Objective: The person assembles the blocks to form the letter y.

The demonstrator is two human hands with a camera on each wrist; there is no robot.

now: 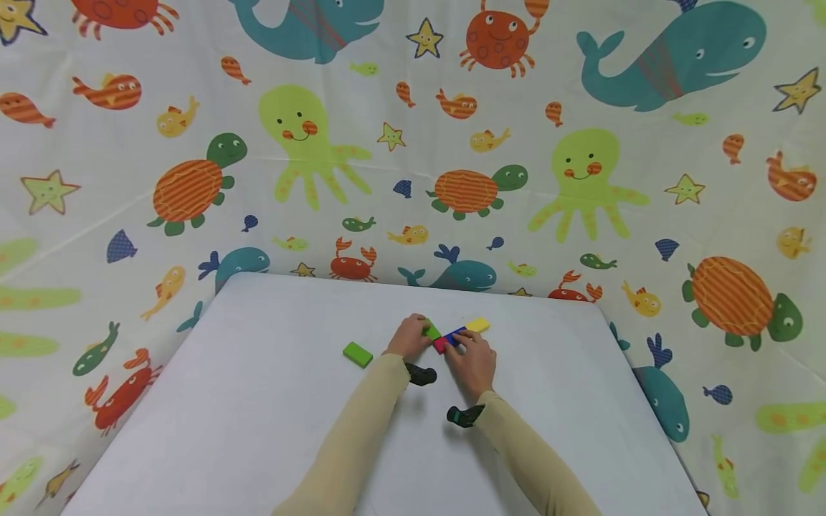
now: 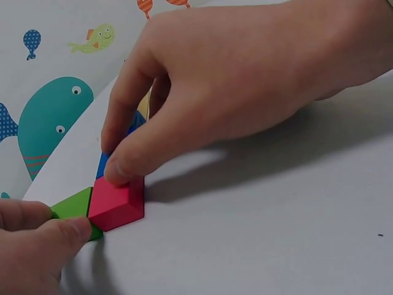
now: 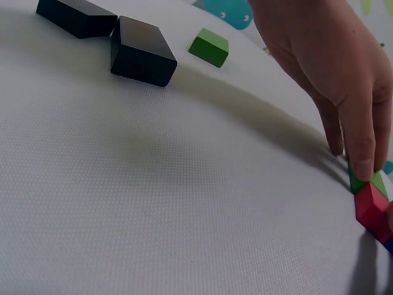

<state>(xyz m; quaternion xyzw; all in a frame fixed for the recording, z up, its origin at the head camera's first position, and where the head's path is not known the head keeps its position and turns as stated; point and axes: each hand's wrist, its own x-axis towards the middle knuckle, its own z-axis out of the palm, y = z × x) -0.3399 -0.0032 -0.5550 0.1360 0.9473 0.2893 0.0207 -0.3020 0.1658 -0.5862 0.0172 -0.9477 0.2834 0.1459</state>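
My left hand [image 1: 409, 338] pinches a green block [image 1: 432, 330] between thumb and fingers. One end of it meets a small red block [image 2: 116, 203] on the white table. My right hand [image 1: 474, 358] grips a blue block [image 1: 455, 335] that lines up with the red one; its thumb tip lies at the joint between the two. Beyond the blue block, a yellow block [image 1: 478, 325] lies at the far end of the row. The fingers partly cover the green and blue blocks.
Another green block [image 1: 358, 354] lies apart on the white table [image 1: 258, 401], left of my left hand. A black device [image 1: 422, 374] sits at the left wrist and another black device [image 1: 464, 416] at the right. A patterned cloth [image 1: 413, 143] hangs behind the table.
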